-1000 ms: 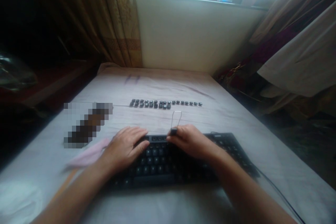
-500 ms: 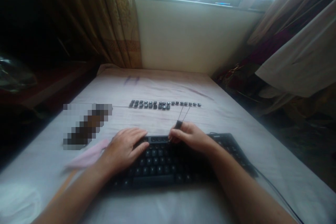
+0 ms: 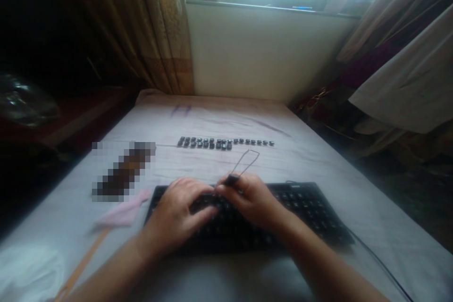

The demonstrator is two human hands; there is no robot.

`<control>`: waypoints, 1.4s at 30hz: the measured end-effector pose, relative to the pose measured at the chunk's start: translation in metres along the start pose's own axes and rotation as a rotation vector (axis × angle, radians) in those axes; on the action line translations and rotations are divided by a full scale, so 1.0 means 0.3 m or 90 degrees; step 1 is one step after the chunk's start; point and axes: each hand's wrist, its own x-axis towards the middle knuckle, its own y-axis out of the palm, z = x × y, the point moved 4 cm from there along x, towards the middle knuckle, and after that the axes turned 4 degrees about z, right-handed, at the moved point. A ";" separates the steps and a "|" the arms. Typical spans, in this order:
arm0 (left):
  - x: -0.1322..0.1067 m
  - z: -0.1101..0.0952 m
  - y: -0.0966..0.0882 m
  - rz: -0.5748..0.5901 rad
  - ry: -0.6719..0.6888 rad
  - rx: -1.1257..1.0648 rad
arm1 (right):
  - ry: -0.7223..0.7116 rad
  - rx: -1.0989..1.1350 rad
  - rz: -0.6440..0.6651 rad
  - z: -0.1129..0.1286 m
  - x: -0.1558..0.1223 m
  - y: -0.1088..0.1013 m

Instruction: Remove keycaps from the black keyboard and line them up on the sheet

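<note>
A black keyboard point(image 3: 304, 207) lies on the pale cloth-covered table point(image 3: 318, 155) in front of me. My left hand point(image 3: 177, 214) rests on its left half with fingers curled over the keys. My right hand point(image 3: 249, 198) is closed around the dark handle of a wire keycap puller point(image 3: 244, 164), whose thin loop points up and to the right. The two hands touch near the top row of keys. A row of removed black keycaps point(image 3: 224, 142) lies on the cloth beyond the keyboard.
A pink cloth point(image 3: 122, 212) lies left of the keyboard, beside a blurred-out dark object point(image 3: 122, 170). The keyboard's cable point(image 3: 378, 259) runs off to the right. Curtains hang at the back left and right, under a bright window.
My right hand has moved left and down onto the keyboard's upper row, meeting the left hand. The puller's loop now leans to the right. The view has shifted slightly.
</note>
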 end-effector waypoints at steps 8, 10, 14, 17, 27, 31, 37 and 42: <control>-0.002 0.014 0.013 -0.005 -0.109 -0.162 | -0.046 0.010 0.001 0.041 -0.004 0.015; 0.000 0.018 0.011 0.008 -0.137 -0.193 | -0.045 0.018 0.001 0.043 -0.001 0.016; 0.004 0.019 0.007 0.025 -0.171 -0.248 | -0.034 0.034 0.003 0.039 0.001 0.021; 0.007 0.019 0.011 0.041 -0.172 -0.274 | -0.025 0.019 -0.006 0.034 -0.001 0.023; 0.004 0.063 0.002 0.011 -0.239 -0.281 | -0.026 -0.154 -0.032 -0.004 -0.009 0.003; -0.003 0.091 -0.009 -0.034 -0.269 -0.266 | -0.014 -0.252 0.083 0.007 -0.015 0.024; -0.007 0.100 -0.001 -0.047 -0.269 -0.315 | -0.018 -0.402 0.188 0.056 -0.013 0.074; -0.001 0.096 0.005 -0.033 -0.263 -0.362 | -0.031 -0.446 0.234 0.043 -0.017 0.102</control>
